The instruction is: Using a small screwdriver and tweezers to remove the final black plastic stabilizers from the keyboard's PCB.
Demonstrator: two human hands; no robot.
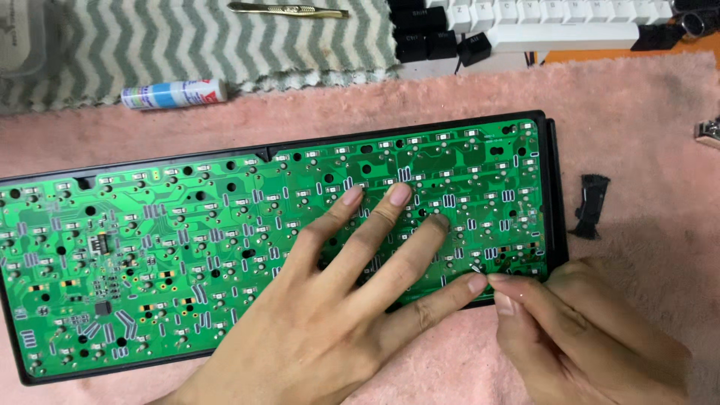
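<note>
A long green circuit board [187,225] lies face down in a black keyboard frame [553,187] on a pink fuzzy mat. My left hand [352,300] rests flat on the board's right half, fingers spread. My right hand [577,330] is at the board's lower right edge, with thumb and forefinger pinched together on a tiny metal part [477,268] next to my left little finger.
A small black plastic piece [591,205] lies right of the frame. A white and blue tube [174,94] and gold tweezers [289,10] lie by a green striped towel [187,37]. A keyboard with white and black keys [525,22] sits at the top. A metal object [709,132] is at the right edge.
</note>
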